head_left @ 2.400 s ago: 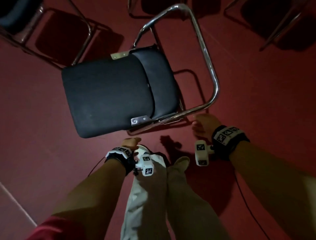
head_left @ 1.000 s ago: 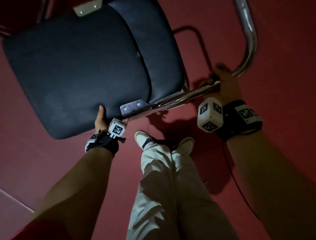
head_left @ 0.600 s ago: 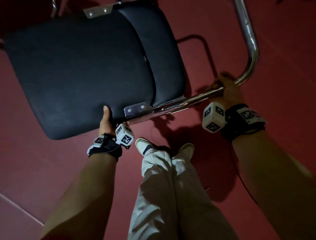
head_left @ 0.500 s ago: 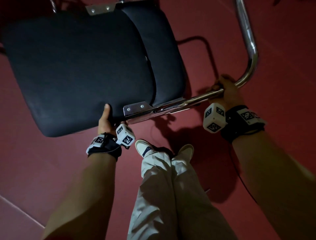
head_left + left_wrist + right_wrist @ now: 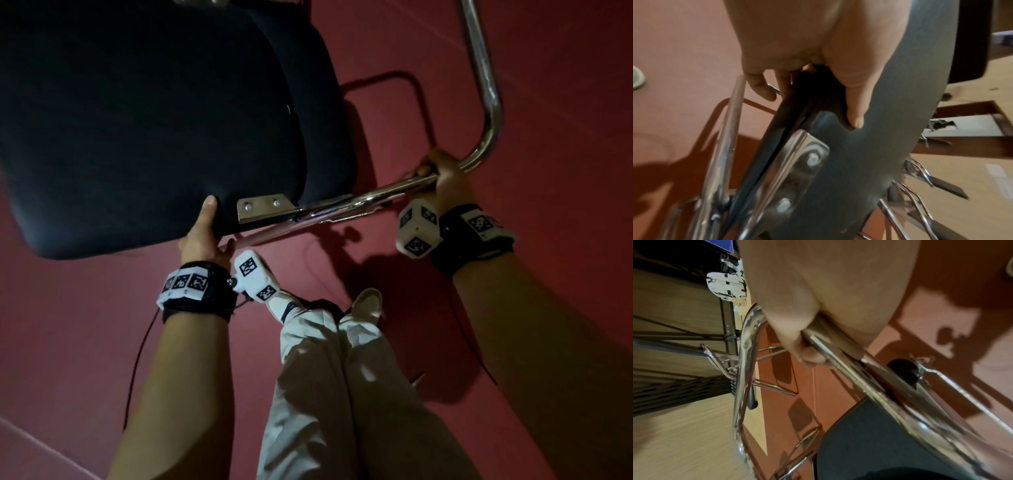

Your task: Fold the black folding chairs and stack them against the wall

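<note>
A black padded folding chair (image 5: 144, 113) with a chrome tube frame (image 5: 489, 102) hangs folded flat in front of me, above the red floor. My left hand (image 5: 205, 233) grips the near edge of the seat pad (image 5: 869, 162), thumb on top beside the metal bracket (image 5: 263, 207), fingers curled underneath. My right hand (image 5: 442, 178) is wrapped round the chrome tube (image 5: 869, 382) just before its bend. In the right wrist view the thumb and fingers close round that tube.
My legs in light trousers (image 5: 342, 394) and white shoes (image 5: 368, 301) stand just below the chair. Other chrome-framed chairs (image 5: 731, 363) stand by a wood-panelled wall (image 5: 674, 426). Folded chair frames (image 5: 920, 181) lie to the right in the left wrist view.
Both hands have taken hold of the chair, left on the seat edge, right on the tube. The chair has come up closer to me and now fills more of the head view.
</note>
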{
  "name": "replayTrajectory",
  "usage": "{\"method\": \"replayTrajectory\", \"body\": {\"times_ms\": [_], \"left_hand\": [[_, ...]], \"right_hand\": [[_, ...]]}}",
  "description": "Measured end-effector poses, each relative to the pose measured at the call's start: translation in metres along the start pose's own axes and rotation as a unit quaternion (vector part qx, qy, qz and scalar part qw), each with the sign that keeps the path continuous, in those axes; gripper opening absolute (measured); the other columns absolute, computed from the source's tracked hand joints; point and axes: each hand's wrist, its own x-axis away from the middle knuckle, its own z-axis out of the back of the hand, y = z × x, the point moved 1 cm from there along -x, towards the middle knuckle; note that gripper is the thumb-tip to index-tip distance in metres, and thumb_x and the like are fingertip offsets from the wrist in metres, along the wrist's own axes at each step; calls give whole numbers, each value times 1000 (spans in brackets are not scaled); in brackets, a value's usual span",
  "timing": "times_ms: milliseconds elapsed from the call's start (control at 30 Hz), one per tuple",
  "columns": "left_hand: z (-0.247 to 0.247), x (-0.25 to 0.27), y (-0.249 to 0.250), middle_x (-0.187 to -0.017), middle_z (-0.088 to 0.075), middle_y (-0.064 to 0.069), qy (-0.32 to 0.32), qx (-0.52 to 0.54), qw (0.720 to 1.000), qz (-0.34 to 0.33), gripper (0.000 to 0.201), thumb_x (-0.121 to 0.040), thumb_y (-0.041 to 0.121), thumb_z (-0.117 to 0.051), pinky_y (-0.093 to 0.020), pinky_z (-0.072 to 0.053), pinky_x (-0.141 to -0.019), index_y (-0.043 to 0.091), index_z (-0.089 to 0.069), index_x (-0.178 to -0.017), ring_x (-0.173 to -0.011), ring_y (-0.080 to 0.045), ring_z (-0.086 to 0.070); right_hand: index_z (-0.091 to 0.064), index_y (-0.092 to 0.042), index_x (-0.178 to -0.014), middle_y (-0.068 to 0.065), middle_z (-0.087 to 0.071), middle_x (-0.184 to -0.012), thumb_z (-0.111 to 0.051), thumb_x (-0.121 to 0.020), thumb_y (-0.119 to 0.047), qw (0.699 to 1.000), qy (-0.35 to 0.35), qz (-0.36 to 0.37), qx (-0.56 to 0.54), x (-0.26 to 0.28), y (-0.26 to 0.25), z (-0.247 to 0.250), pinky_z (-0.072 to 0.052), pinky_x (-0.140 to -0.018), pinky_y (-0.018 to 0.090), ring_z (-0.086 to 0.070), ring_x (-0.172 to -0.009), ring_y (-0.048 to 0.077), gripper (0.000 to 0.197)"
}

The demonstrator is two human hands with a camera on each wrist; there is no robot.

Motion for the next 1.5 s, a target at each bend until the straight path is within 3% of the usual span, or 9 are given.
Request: {"method": "replayTrajectory", "body": {"times_ms": [133, 267, 500, 733, 900, 1000, 1200, 1367, 1500], "left_hand": [[-18, 16, 6, -120, -68, 4, 18, -36, 999, -29, 72, -72, 43, -86, -35, -51, -85, 24, -53, -133, -109, -16, -66], [-36, 34, 10, -122, -68, 8, 19, -34, 996, -81, 83, -60, 44, -90, -43, -47, -105, 30, -51, -131, -112, -15, -65], [-59, 68, 17, -112, -58, 8, 57, -64, 986, -142, 78, -76, 28, -87, -27, -44, -102, 15, -39, -136, -112, -13, -58], [-54, 88, 32, -124, -55, 2, 12, -128, 981, -147, 82, -71, 46, -86, -34, -44, -102, 17, -34, -128, -113, -16, -58], [-36, 86, 41, -128, -64, 10, -37, -110, 984, -135, 92, -60, 64, -82, -47, -45, -93, 35, -42, -138, -114, -17, -64], [-33, 85, 43, -118, -71, 7, -41, -103, 988, -107, 91, -53, 57, -83, -41, -49, -90, 26, -55, -134, -108, -15, -68], [-26, 89, 35, -122, -68, -5, -22, -47, 994, -101, 80, -67, 34, -86, -32, -55, -90, 11, -50, -135, -110, -19, -68], [-39, 97, 33, -120, -66, -1, -22, -61, 989, -130, 52, -80, 22, -82, -36, -50, -101, 22, -52, -123, -110, -17, -65], [-60, 107, 35, -114, -64, 5, -24, -72, 981, -179, 41, -82, 18, -80, -26, -52, -90, 31, -51, -107, -105, -13, -65]], "right_hand": [[-46, -13, -63, 0, -43, -51, -53, -85, -6, 999, 12, 1, -31, 4, -10, 14, -44, -72, 35, -43, -55, 18, 24], [-49, -12, -67, 0, -47, -53, -54, -88, -3, 996, 8, 18, -87, 20, -22, 21, -44, -65, 29, -44, -52, 14, 24], [-49, -13, -70, 1, -50, -50, -48, -90, 10, 989, -41, 77, -117, 69, -43, -4, -43, -48, 22, -46, -43, 11, 30], [-56, -11, -71, 4, -56, -57, -53, -92, 4, 988, -80, 109, -68, 90, -50, -5, -47, -58, 30, -53, -52, 15, 27], [-53, -6, -107, 8, -63, -71, -61, -95, -23, 989, -77, 120, -27, 96, -56, -5, -57, -67, 39, -68, -67, 27, 23], [-40, -29, -128, 11, -64, -85, -57, -98, -32, 988, -96, 118, -15, 101, -69, -9, -58, -76, 55, -70, -83, 45, 34], [-46, -12, -113, 10, -56, -86, -52, -91, 5, 982, -75, 176, -2, 104, -78, -19, -58, -72, 40, -62, -63, 17, 28], [-39, -13, -97, 10, -57, -72, -45, -90, 8, 979, -70, 192, 9, 97, -88, -14, -53, -62, 36, -56, -54, 19, 23], [-39, -17, -90, 9, -58, -71, -48, -90, 8, 978, -84, 190, 2, 103, -96, -7, -54, -66, 38, -56, -56, 20, 27]]}}
